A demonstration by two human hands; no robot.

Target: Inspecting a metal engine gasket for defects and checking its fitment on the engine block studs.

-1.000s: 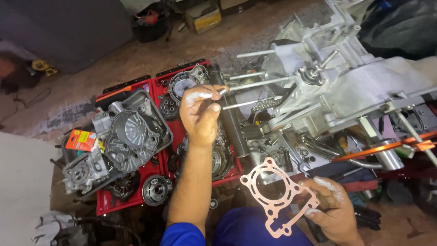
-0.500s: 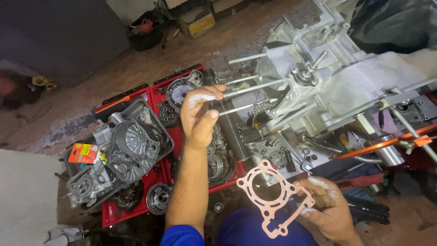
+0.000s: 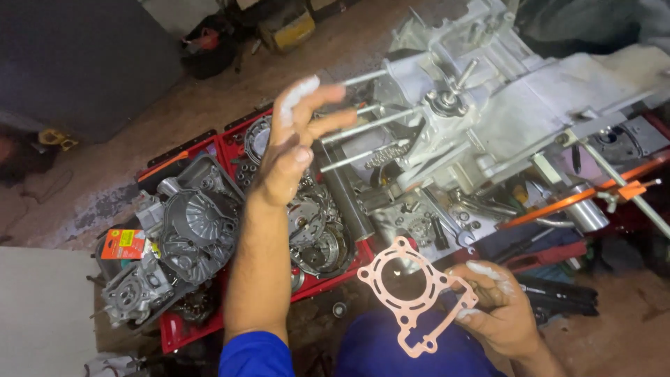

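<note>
One grey engine crankcase [image 3: 530,105] fills the upper right of the frame; four long cylinder studs [image 3: 377,126] project from it toward the centre. One red parts tray [image 3: 183,334] spans the lower left, carrying one dark finned engine cover [image 3: 195,227] and assorted clutch parts [image 3: 317,234]. One orange bar [image 3: 579,197] crosses the right edge. One left hand [image 3: 293,150], centre, is open with fingers spread and white paste on the fingertips, just beside the stud ends; half a second earlier its fingers were pinched together around a stud. One right hand [image 3: 499,311], lower right, grips one pink cylinder base gasket [image 3: 415,293] by its edge, at lower centre, as before.
</note>
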